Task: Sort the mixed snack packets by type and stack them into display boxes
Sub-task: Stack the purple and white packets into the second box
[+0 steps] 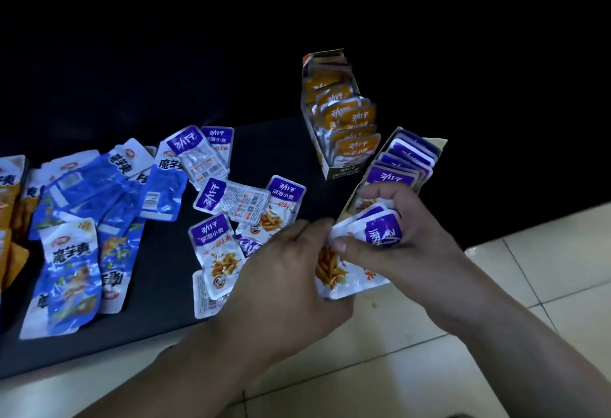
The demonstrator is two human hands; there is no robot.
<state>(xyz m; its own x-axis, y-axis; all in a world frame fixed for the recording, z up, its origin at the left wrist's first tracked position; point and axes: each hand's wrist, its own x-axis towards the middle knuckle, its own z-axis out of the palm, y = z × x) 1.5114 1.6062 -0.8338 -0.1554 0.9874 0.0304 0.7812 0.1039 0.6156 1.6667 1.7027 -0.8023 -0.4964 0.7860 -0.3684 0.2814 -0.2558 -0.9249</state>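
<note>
L hand [284, 272], R hand [406, 235]: fingers [380, 191] of both clamped on purple pkt bundle [383, 232]. Purple box [438, 143] just beyond R hand, long axis running away-right; bundle held at its near end.

Desk [158, 328]: dark top across left and middle; its near edge slants from near left towards far right.
Floor [380, 384]: pale square tiles with thin dark joints, near and right.
Far area: black; nothing can be made out.
Light: dim, brightest on the near tiles.
</note>
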